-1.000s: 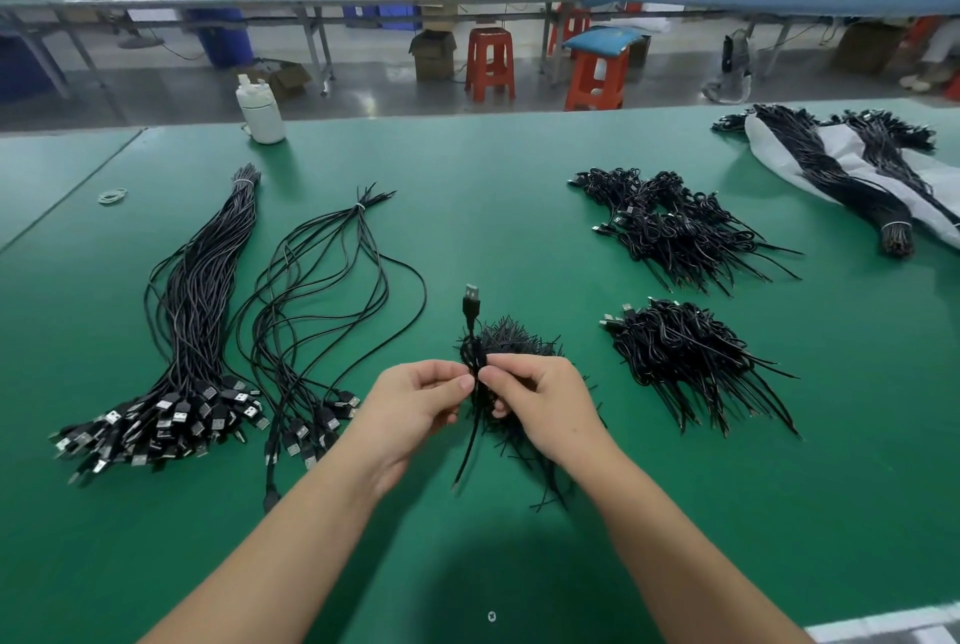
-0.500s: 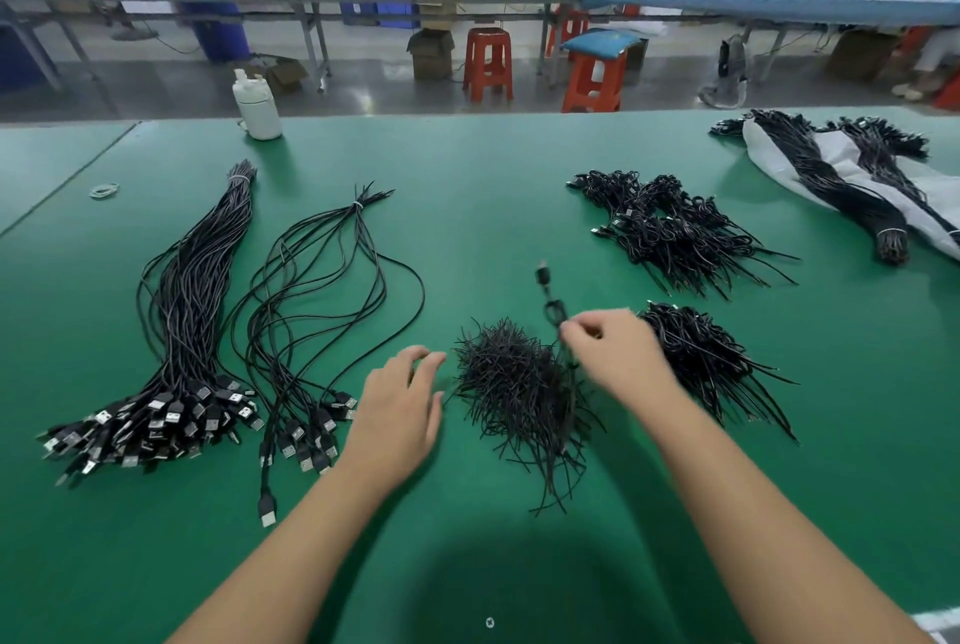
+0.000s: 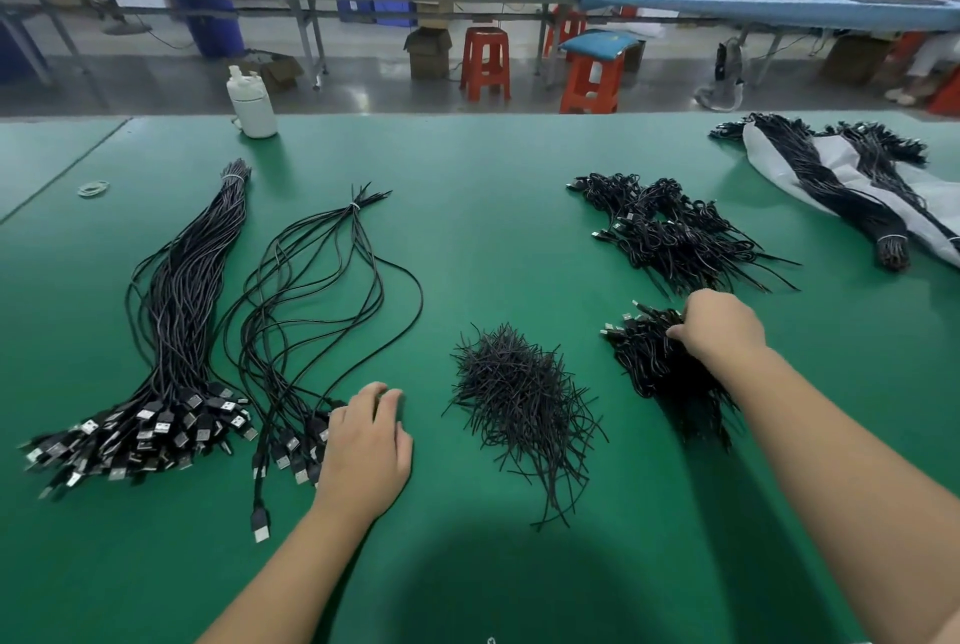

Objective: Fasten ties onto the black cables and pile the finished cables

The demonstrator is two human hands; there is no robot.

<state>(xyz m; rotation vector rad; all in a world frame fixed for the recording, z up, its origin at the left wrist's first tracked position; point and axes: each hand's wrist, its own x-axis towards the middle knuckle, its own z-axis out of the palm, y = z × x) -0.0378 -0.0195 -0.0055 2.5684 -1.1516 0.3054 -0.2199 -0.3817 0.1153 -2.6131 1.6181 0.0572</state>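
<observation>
My left hand (image 3: pixel 363 440) lies flat with fingers apart on the USB plug ends of the loose black cable bundle (image 3: pixel 317 300). It grips nothing. A thicker bundle of untied cables (image 3: pixel 176 321) lies further left. The heap of short black ties (image 3: pixel 519 394) sits between my hands. My right hand (image 3: pixel 719 326) is on top of the near pile of finished coiled cables (image 3: pixel 654 368), fingers curled down around the tied cable it carried. A larger finished pile (image 3: pixel 670 227) lies behind it.
A white bottle (image 3: pixel 252 105) stands at the table's far edge. A rubber band (image 3: pixel 93 188) lies at far left. A white bag (image 3: pixel 852 191) with more cable bundles is at far right. Stools and benches stand beyond the green table (image 3: pixel 493 238).
My right hand carried the tied cable from the centre to the near finished pile on the right. My left hand let go and moved left onto the plug ends of the loose bundle.
</observation>
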